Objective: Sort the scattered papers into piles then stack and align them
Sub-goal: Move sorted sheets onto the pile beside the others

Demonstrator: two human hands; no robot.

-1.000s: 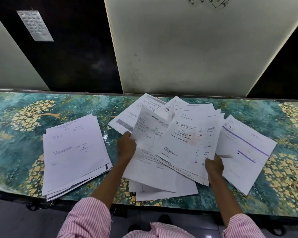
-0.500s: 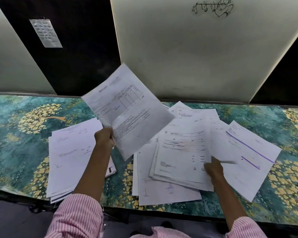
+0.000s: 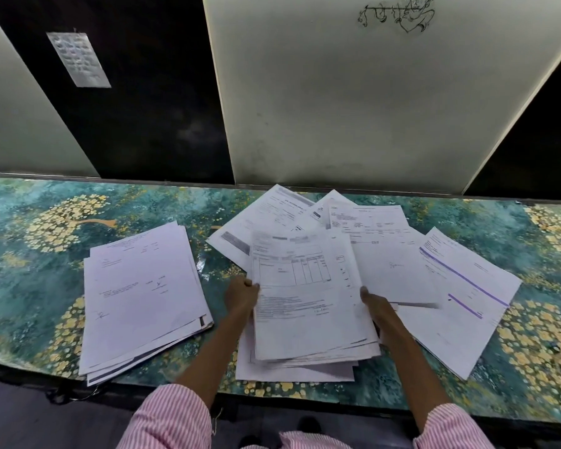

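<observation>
Between my left fingers [image 3: 247, 284] and right fingers [image 3: 366, 291] sits a sheaf [image 3: 308, 306], each side pinching an edge to square it over the desk [image 3: 30, 286]. A sorted pile [image 3: 143, 293] lies left, and loose sheets [image 3: 467, 286] lie right, unsorted.

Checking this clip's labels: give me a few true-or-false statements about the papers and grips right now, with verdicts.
1. The left grip and right grip hold the middle pile by its sides. True.
2. The left pile is in a grip. False: it lies on the table, untouched.
3. A purple-lined sheet lies right of the right grip. True.
4. The middle pile's top sheet is blank. False: it bears a printed grid and text.
</observation>
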